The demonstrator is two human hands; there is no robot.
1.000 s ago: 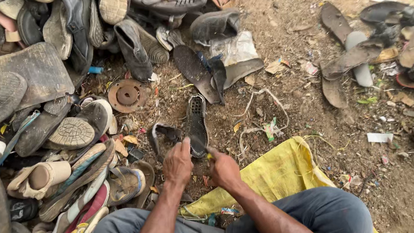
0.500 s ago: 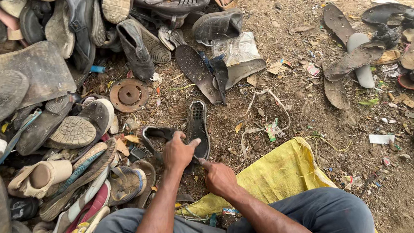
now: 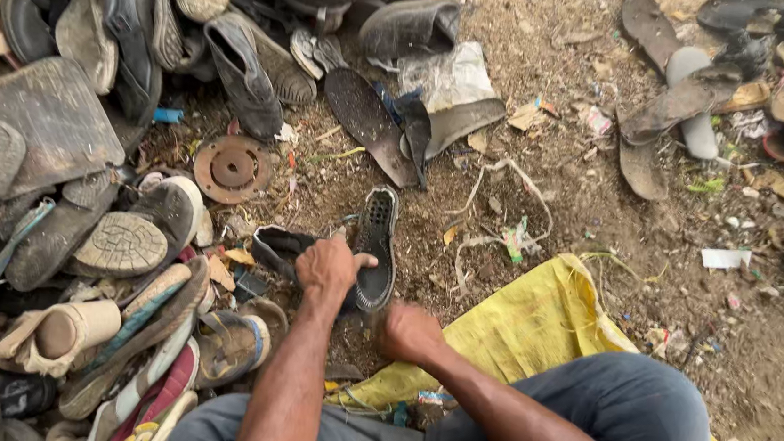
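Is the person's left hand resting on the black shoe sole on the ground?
Yes, the left hand lies on the black shoe sole, its thumb across the sole's lower part, while the right hand sits just below it.

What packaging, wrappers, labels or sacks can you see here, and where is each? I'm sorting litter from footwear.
Yellow sack: spread on the dirt under the person's knee, crumpled, bright yellow.
Clear plastic bag: among the shoes at top centre, crinkled, greyish.
White paper scrap: on bare ground at right, flat, rectangular.
Small wrapper: beside the sack's top edge, green and white, crumpled.
No signs or screens.
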